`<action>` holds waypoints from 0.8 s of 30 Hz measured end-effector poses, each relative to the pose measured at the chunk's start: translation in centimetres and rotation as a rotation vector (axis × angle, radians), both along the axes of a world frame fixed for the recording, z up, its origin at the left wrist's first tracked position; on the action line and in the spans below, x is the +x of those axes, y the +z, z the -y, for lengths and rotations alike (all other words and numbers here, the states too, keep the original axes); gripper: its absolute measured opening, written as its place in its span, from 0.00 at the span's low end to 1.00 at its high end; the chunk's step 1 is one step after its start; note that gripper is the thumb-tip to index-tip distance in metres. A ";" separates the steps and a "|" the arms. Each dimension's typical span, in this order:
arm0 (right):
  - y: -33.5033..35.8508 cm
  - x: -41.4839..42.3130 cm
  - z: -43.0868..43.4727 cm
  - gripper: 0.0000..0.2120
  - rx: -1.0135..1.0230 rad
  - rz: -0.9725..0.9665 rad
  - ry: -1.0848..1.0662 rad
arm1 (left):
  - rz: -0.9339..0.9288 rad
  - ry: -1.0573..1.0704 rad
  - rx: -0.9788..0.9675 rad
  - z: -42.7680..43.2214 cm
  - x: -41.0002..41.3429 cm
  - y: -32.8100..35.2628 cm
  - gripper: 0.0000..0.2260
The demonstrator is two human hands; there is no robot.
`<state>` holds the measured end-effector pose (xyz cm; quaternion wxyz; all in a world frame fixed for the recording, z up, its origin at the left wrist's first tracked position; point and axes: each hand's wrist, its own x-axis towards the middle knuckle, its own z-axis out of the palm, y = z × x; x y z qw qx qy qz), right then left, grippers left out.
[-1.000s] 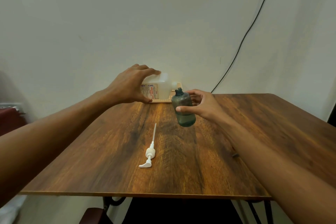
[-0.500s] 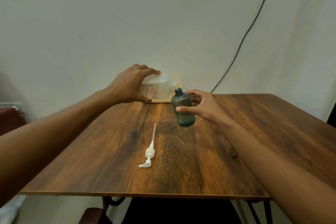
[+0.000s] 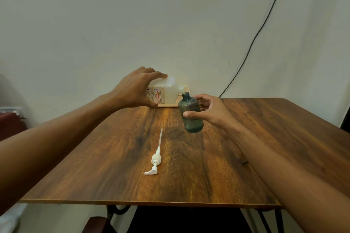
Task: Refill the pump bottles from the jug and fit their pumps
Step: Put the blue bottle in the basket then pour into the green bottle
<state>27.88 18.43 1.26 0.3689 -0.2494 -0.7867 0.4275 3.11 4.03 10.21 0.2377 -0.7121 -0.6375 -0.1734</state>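
A white jug with a red-lettered label lies tipped on its side at the table's far edge, its spout pointing right. My left hand grips the jug's body. My right hand holds a dark green translucent pump bottle just above the table, slightly tilted, its open neck close under the jug's spout. A white pump with its long dip tube lies flat on the table in front of both.
The wooden table stands against a pale wall. A beige tray sits under the jug. A black cable runs down the wall at the right. A dark red object stands at the left.
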 end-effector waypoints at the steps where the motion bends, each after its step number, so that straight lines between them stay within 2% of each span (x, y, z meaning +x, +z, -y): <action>1: 0.0 0.0 0.0 0.38 0.002 -0.001 0.001 | -0.001 0.001 0.000 0.0 0.0 0.0 0.41; 4: 0.1 0.0 0.1 0.42 0.021 -0.002 -0.002 | -0.001 -0.003 0.000 0.0 0.0 0.0 0.41; 9: 0.0 0.0 -0.1 0.37 0.011 0.011 0.001 | 0.003 -0.005 0.002 -0.1 -0.1 -0.1 0.41; 24: 0.0 0.0 0.2 0.36 -0.007 0.001 0.003 | 0.013 -0.012 -0.001 0.0 0.0 0.0 0.41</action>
